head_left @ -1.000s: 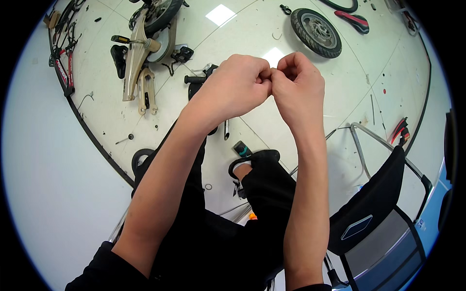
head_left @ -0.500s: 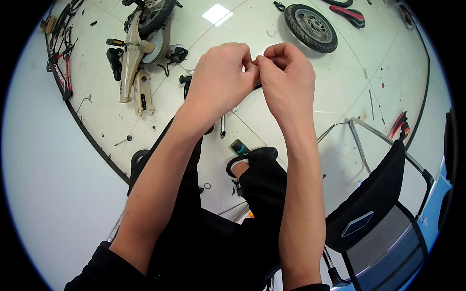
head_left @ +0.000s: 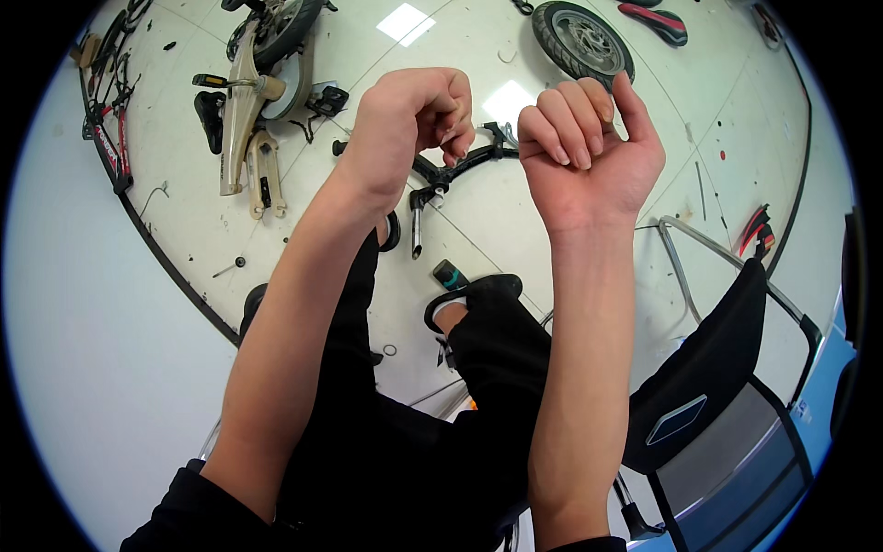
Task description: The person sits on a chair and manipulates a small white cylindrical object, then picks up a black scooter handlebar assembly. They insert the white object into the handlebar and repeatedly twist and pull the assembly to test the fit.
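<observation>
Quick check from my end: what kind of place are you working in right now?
Probably a workshop or repair floor for small two-wheelers. On the white tiled floor lie a loose wheel with tyre, a cream-coloured frame part and a black handlebar piece. A black chair stands at the right.

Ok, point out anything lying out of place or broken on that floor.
The floor is strewn with vehicle parts: a loose tyre lies flat on its own, a beige frame piece lies on its side, and a black handlebar sits apart. Nothing looks spilled; damage cannot be judged.
</observation>
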The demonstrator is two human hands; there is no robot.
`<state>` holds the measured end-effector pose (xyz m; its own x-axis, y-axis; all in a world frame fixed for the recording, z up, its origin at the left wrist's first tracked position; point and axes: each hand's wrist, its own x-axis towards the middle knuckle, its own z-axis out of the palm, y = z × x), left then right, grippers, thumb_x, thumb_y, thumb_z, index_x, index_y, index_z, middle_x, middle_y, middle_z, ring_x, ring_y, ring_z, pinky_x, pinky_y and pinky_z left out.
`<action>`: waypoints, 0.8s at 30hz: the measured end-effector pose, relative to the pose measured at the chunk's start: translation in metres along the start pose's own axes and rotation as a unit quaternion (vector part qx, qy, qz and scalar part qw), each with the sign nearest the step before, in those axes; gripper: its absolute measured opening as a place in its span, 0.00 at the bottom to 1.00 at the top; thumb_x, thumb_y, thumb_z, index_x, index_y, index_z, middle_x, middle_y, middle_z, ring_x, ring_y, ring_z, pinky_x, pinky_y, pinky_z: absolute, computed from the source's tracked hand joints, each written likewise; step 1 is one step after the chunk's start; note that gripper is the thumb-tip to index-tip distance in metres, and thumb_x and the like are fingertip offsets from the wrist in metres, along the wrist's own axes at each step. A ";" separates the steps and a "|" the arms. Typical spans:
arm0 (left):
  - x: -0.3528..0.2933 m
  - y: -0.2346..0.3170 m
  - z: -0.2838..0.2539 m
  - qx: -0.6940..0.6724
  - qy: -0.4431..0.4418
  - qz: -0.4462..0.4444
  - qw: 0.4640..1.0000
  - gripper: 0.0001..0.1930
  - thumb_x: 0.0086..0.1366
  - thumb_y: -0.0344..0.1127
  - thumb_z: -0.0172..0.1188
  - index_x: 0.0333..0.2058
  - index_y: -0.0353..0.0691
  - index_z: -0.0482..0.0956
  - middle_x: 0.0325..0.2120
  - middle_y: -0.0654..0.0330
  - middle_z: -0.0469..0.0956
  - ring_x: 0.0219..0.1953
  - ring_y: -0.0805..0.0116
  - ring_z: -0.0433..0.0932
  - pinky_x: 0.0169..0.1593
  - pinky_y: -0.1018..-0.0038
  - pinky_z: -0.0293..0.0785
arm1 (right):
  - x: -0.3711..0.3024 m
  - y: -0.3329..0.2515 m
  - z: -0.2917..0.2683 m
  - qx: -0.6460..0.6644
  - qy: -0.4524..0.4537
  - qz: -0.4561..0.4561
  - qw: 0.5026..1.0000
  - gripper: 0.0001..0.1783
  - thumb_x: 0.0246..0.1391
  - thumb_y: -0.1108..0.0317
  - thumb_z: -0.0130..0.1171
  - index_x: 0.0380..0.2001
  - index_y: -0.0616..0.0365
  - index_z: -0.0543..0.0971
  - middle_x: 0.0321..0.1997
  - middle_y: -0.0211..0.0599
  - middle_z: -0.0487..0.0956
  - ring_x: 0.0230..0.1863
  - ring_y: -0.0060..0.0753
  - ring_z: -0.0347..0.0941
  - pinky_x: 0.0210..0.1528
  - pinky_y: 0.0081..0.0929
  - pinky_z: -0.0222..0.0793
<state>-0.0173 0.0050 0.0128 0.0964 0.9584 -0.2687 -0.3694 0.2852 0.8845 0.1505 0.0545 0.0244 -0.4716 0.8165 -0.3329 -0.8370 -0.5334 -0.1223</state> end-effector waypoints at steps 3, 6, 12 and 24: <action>-0.001 0.001 0.005 0.028 -0.002 -0.011 1.000 0.10 0.57 0.35 0.43 0.19 0.40 0.60 0.17 0.64 0.60 0.25 0.69 0.66 0.32 0.75 0.61 | 0.001 0.003 0.002 0.018 -0.013 0.011 1.000 0.20 0.60 0.59 0.46 0.14 0.49 0.59 0.09 0.23 0.51 0.11 0.21 0.42 0.18 0.23 0.41; -0.001 0.004 0.010 -0.009 0.023 -0.022 0.999 0.12 0.61 0.36 0.47 0.20 0.38 0.66 0.19 0.63 0.65 0.26 0.69 0.68 0.33 0.75 0.63 | 0.002 0.004 0.001 0.017 -0.028 0.015 0.999 0.21 0.60 0.58 0.45 0.14 0.49 0.59 0.10 0.23 0.51 0.12 0.22 0.43 0.18 0.23 0.42; -0.001 0.006 0.006 -0.063 0.039 -0.017 0.997 0.09 0.62 0.35 0.61 0.36 0.34 0.79 0.28 0.61 0.78 0.33 0.74 0.75 0.40 0.75 0.71 | 0.002 0.005 0.003 0.009 -0.024 0.012 1.000 0.20 0.60 0.59 0.45 0.14 0.50 0.59 0.10 0.24 0.51 0.12 0.22 0.43 0.18 0.23 0.42; 0.000 0.006 0.004 -0.118 0.050 -0.011 0.992 0.11 0.64 0.35 0.60 0.41 0.34 0.79 0.27 0.64 0.77 0.34 0.74 0.76 0.41 0.75 0.73 | 0.003 0.008 0.005 -0.005 -0.006 0.013 1.000 0.20 0.59 0.59 0.45 0.15 0.50 0.59 0.09 0.25 0.52 0.12 0.23 0.44 0.18 0.25 0.43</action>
<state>-0.0158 0.0069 0.0196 0.0194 0.9425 -0.3337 -0.5754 0.2835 0.7672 0.1413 0.0537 0.0274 -0.4973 0.8044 -0.3251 -0.8210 -0.5574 -0.1233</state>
